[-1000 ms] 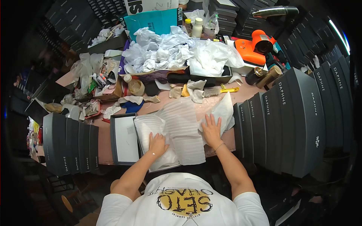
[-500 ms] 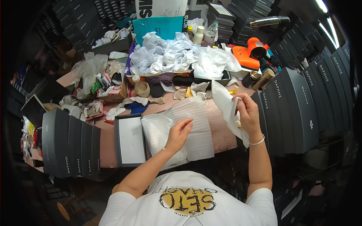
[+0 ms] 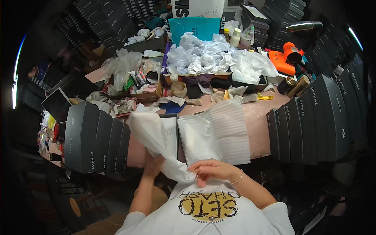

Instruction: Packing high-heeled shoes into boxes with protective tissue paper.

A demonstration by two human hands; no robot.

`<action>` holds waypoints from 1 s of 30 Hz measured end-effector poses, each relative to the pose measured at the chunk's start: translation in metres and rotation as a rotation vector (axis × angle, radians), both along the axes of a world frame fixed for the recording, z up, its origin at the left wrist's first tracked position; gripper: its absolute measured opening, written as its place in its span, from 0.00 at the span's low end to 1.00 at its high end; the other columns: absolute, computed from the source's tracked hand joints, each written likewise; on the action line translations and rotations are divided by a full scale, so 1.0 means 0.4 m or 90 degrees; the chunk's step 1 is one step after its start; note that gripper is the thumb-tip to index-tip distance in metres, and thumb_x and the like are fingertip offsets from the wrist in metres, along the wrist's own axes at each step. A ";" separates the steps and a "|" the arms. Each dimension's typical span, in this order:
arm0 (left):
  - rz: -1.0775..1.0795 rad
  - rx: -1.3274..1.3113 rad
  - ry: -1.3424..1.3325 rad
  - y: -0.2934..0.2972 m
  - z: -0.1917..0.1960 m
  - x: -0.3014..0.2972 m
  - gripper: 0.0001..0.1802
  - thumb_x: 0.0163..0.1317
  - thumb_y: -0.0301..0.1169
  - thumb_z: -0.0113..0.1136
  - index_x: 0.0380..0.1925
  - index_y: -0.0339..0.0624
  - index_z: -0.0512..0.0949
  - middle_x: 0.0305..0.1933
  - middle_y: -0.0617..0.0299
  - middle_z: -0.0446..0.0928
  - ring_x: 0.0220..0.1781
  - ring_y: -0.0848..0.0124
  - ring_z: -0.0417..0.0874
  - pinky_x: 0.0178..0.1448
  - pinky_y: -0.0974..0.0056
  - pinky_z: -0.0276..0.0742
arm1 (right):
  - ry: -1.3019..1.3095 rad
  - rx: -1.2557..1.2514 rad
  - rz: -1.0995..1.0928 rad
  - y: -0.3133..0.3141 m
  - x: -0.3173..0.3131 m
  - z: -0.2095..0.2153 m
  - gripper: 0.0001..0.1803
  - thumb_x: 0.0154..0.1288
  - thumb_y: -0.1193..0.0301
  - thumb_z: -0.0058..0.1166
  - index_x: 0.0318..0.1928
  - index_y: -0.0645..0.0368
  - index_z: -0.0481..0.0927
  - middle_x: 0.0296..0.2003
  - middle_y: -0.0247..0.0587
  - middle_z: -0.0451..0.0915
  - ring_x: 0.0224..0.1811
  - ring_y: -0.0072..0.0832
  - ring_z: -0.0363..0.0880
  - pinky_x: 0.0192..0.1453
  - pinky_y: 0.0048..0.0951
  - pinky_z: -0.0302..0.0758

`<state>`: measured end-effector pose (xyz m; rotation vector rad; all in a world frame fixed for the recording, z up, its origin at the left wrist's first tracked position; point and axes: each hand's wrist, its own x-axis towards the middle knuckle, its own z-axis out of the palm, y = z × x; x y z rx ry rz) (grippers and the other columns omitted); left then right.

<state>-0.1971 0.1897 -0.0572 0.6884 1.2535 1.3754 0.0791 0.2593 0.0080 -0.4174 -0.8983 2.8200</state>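
Observation:
A soft white sheet or bag (image 3: 150,131), thin like cloth or paper, hangs between my hands, partly over the dark open shoebox (image 3: 180,150). My left hand (image 3: 154,165) grips it low on the left, some fingers hidden behind it. My right hand (image 3: 209,170) is close to my chest, its fingertips pinched on the sheet's near end. Pleated white tissue paper (image 3: 232,131) spreads out of the box to the right. Beside it a smoother, translucent wrap (image 3: 197,137) covers whatever lies underneath.
Dark grey shoeboxes stand in rows at left (image 3: 84,137) and right (image 3: 327,121). Behind are a bin of crumpled paper (image 3: 199,55), an orange heat tool (image 3: 284,60), a brush with a yellow handle (image 3: 264,97), a jar (image 3: 179,89) and rags (image 3: 172,102).
The white sheet has moved from the right side to the left front of the box. My left hand has left the tissue paper and gripped the sheet; my right hand has come in toward my chest.

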 end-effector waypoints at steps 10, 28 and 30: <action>0.033 0.020 0.190 0.165 0.001 0.111 0.47 0.51 0.26 0.65 0.68 0.37 0.47 0.57 0.47 0.67 0.57 0.58 0.71 0.61 0.61 0.67 | -0.388 0.517 -0.266 -0.018 0.037 -0.107 0.48 0.55 0.63 0.63 0.69 0.63 0.47 0.62 0.58 0.62 0.64 0.44 0.64 0.66 0.35 0.60; -0.140 -0.035 0.373 0.238 -0.262 0.348 0.40 0.59 0.33 0.56 0.67 0.31 0.49 0.62 0.34 0.62 0.64 0.44 0.64 0.66 0.54 0.61 | -0.745 0.484 -0.369 0.028 0.409 -0.455 0.20 0.65 0.71 0.50 0.55 0.68 0.70 0.47 0.53 0.77 0.45 0.33 0.79 0.45 0.29 0.76; -0.034 0.018 0.369 0.169 -0.133 0.270 0.35 0.59 0.30 0.56 0.65 0.31 0.55 0.61 0.37 0.64 0.64 0.47 0.65 0.66 0.54 0.61 | -0.586 0.551 -0.487 0.124 0.348 -0.522 0.30 0.65 0.68 0.50 0.64 0.67 0.58 0.58 0.58 0.67 0.59 0.39 0.69 0.59 0.34 0.68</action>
